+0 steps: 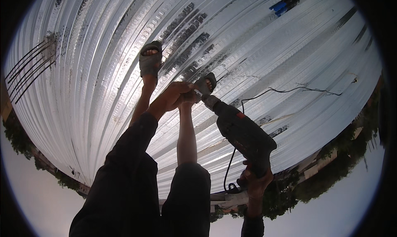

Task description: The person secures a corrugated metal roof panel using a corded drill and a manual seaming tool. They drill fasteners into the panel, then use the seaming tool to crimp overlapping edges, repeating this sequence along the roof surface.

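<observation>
The power drill, dark moulded casing with a metal chuck, is angled nose-down onto the corrugated metal roof sheeting, near the sandalled feet. The right hand is wrapped tightly around the drill's grip; the left hand is curled at the chuck end, though what it pinches cannot be made out. Recommended practice: keep the bit square to the rib and pressure steady. Sheeting is ribbed, glossy, scuffed. A thin black cable trails across it.

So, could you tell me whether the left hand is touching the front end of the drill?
Touching: the head view shows the left hand closed around the chuck end of the drill, with no gap between them.
</observation>
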The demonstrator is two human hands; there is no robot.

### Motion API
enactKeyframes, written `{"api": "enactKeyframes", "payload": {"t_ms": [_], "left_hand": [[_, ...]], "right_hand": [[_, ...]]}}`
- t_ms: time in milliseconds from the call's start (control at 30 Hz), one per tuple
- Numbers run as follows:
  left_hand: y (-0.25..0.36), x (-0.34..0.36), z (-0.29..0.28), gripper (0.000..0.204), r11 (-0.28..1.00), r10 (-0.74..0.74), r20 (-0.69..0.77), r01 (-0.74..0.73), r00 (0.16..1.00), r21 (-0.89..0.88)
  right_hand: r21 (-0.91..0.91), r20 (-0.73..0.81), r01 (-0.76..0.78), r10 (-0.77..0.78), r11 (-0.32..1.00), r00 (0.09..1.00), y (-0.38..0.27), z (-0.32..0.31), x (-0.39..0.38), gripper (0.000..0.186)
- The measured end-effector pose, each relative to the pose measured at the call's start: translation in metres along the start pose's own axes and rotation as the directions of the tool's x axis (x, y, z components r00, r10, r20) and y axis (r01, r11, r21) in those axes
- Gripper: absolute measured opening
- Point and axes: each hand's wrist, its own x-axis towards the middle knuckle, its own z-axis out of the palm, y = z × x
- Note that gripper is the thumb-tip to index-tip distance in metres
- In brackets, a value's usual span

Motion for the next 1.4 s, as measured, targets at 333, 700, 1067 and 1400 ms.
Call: {"api": "enactKeyframes", "payload": {"t_ms": [333, 700, 1067, 1400], "left_hand": [[0.006, 0.018, -0.034, 0.024, 0.994, -0.101, 0.049, 0.099, 0.994, 0.044], [-0.001, 0.069, -0.052, 0.019, 0.950, -0.011, 0.062, 0.030, 0.998, -0.312], [0.005, 0.151, -0.086, 0.023, 0.920, -0.014, -0.208, -0.069, 0.978, -0.386], [-0.031, 0.257, -0.162, 0.024, 0.769, 0.403, -0.277, -0.160, 0.872, 0.619]], "right_hand": [[-0.052, -0.002, 0.003, -0.003, 0.999, 1.000, 0.010, 0.029, 0.015, 0.067], [-0.418, -0.148, 0.070, -0.144, 0.906, 0.978, 0.084, 0.052, 0.021, 0.089], [-0.607, 0.393, 0.715, -0.650, 0.348, 0.650, 0.084, 0.105, 0.098, 0.090], [-0.456, 0.446, 0.852, -0.762, 0.258, 0.469, 0.086, 0.166, 0.156, 0.063]]}}
